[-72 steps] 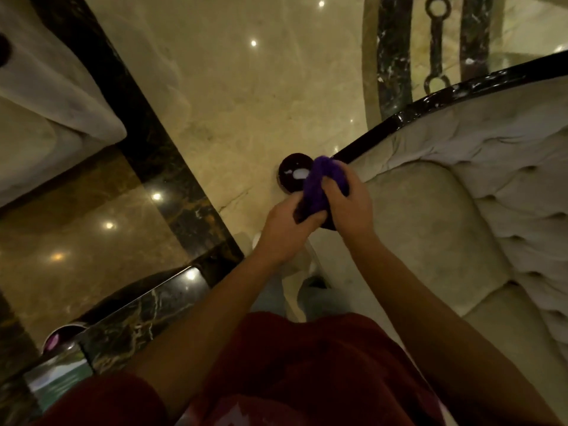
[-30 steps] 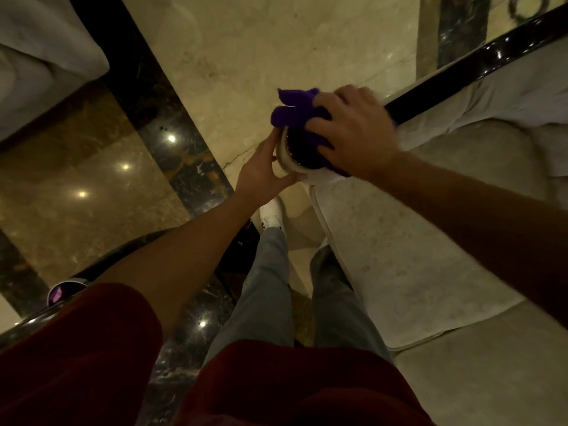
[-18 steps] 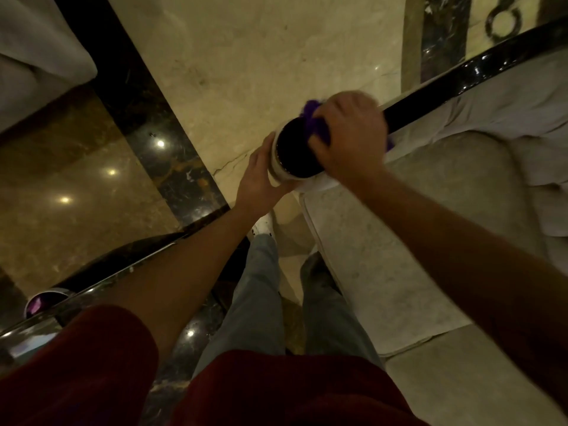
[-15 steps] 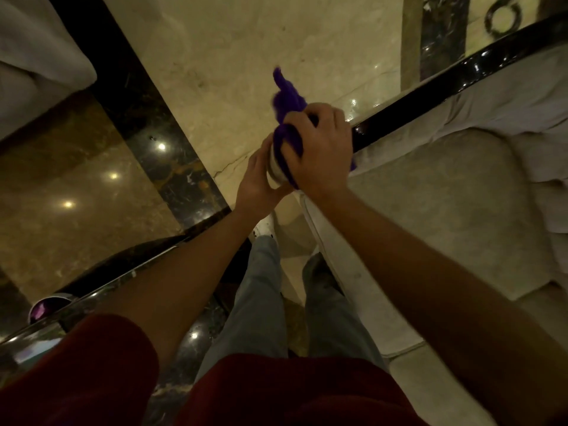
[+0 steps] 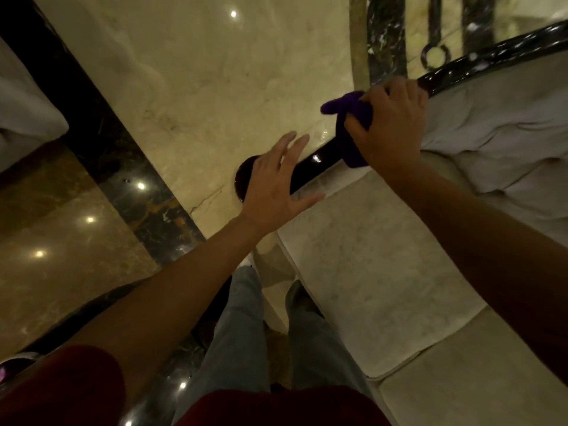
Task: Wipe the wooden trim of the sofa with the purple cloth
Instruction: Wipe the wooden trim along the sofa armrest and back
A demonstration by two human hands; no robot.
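The sofa's dark glossy wooden trim point(image 5: 316, 167) runs from a round end cap at centre up to the top right corner. My right hand point(image 5: 390, 124) presses the purple cloth point(image 5: 347, 121) around the trim partway up the rail; a tail of cloth sticks out to the left. My left hand point(image 5: 276, 186) hovers flat over the round end of the trim with fingers spread and nothing in it. The cream seat cushion point(image 5: 368, 272) lies below the rail.
Polished beige marble floor point(image 5: 215, 72) with black inlay bands point(image 5: 107, 142) lies beyond the sofa. Another pale upholstered seat point(image 5: 24, 112) sits at the left edge. A dark glossy table edge point(image 5: 76, 327) is at bottom left. My legs stand beside the sofa's front.
My right hand has slid the cloth from the round end cap up along the rail to the right. My left hand let go of the end cap and opened flat.
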